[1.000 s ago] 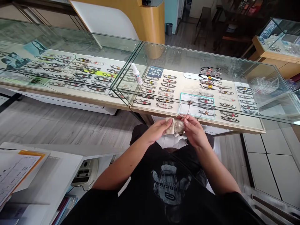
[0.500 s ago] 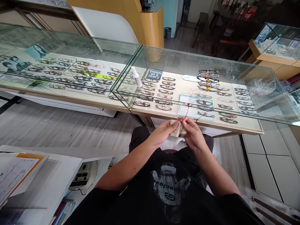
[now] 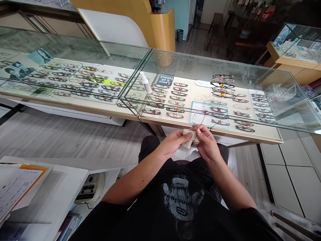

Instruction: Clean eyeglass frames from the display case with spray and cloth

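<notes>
The left hand (image 3: 174,143), at nine o'clock of a folded beige cloth (image 3: 187,142), is clamped on it, thumb pressed on top; at three o'clock, the right hand (image 3: 208,143) pinches a pair of thin-framed eyeglasses (image 3: 202,121) at the cloth's edge. The eyeglasses sit between the two hands, near the front edge of the counter (image 3: 250,136), an earpiece pointing toward one o'clock; the lenses are hidden from view. The right hand's pinch probably steadies the light frame against twisting, while the cloth likely shields the eyeglasses from bare fingers. The earpiece, angled away, seems to leave both hands room. Toward eleven o'clock, a white spray bottle (image 3: 145,83) stands near a corner of the glass top, perhaps for easy reach. Beneath, spectacle frames (image 3: 175,115) lie in rows, apparently spaced for viewing.
</notes>
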{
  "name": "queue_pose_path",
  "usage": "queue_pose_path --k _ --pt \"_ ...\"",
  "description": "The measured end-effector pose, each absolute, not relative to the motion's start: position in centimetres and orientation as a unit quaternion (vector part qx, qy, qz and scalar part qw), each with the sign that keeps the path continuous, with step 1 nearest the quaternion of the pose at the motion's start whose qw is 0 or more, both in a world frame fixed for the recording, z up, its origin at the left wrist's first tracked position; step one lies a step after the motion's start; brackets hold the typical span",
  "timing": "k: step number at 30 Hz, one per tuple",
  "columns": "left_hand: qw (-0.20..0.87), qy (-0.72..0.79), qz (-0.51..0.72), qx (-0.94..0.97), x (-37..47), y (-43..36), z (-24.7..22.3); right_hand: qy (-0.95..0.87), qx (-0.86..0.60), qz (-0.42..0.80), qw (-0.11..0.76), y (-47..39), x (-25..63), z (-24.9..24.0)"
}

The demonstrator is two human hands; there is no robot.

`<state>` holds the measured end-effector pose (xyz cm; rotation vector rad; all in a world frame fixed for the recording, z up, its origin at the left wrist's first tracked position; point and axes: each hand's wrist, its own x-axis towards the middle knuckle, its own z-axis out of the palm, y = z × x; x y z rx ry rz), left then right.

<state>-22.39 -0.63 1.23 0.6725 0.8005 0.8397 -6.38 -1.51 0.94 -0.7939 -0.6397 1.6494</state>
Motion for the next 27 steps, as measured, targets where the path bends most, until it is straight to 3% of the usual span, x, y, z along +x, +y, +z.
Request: queue_pose_path --k 27 --pt "0.746 0.347 0.467 0.323 -20.4 -0.8 0.5 -0.327 -0.365 0.655 0.575 -1.0 -6.5 -0.4"
